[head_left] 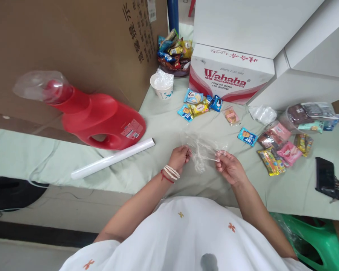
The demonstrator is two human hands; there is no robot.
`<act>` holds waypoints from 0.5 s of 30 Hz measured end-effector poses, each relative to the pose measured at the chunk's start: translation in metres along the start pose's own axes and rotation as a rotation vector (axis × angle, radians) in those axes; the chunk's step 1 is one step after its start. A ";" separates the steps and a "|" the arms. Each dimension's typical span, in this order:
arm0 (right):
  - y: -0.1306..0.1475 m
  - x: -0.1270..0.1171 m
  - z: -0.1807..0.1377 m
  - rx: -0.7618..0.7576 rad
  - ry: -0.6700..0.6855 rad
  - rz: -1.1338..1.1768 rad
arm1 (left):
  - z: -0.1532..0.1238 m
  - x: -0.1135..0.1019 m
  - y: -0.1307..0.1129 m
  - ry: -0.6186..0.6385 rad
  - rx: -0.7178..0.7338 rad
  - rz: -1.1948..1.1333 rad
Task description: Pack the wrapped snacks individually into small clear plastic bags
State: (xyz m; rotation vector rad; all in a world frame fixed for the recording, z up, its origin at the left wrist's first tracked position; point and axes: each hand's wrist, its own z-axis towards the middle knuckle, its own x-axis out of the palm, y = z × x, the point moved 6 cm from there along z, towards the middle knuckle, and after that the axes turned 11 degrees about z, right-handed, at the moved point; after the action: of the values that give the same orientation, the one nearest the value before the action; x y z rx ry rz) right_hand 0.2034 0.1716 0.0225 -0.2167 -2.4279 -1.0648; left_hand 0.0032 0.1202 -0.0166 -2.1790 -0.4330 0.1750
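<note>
Both my hands pinch a clear plastic bag, which is stretched loosely between them above the table. My left hand, with beads and a red cord at the wrist, is closed on the bag's left side. On the bag's right edge, my right hand grips with thumb and fingers. The bag looks crumpled, and I see nothing inside it. Beyond it lies a small group of wrapped snacks. A pink-wrapped snack and a blue packet are nearer my right hand.
To the left, a red jug stands behind a white roll. A paper cup, a bowl of snacks and a Wahaha box line the back. More snack packs and a phone with keys lie right.
</note>
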 end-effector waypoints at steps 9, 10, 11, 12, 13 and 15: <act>0.053 -0.076 0.038 0.086 -0.050 -0.071 | -0.010 -0.052 -0.003 0.150 0.032 0.159; 0.056 -0.077 0.042 0.060 -0.052 -0.130 | -0.011 -0.058 -0.004 0.099 0.061 0.194; 0.059 -0.076 0.046 0.022 -0.049 -0.195 | -0.012 -0.065 -0.007 0.017 0.124 0.264; 0.061 -0.074 0.048 -0.015 -0.040 -0.260 | -0.015 -0.070 -0.014 -0.078 0.225 0.379; 0.064 -0.071 0.050 -0.050 -0.032 -0.327 | -0.021 -0.071 -0.023 -0.162 0.361 0.540; 0.069 -0.065 0.051 -0.118 -0.057 -0.526 | -0.033 -0.059 -0.038 -0.217 0.675 0.940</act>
State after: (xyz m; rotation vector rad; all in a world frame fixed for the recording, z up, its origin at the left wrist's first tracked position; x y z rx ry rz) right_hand 0.2646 0.2588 0.0062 0.3812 -2.5396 -1.4376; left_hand -0.0518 0.0945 0.0325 -1.5312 0.5133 0.9273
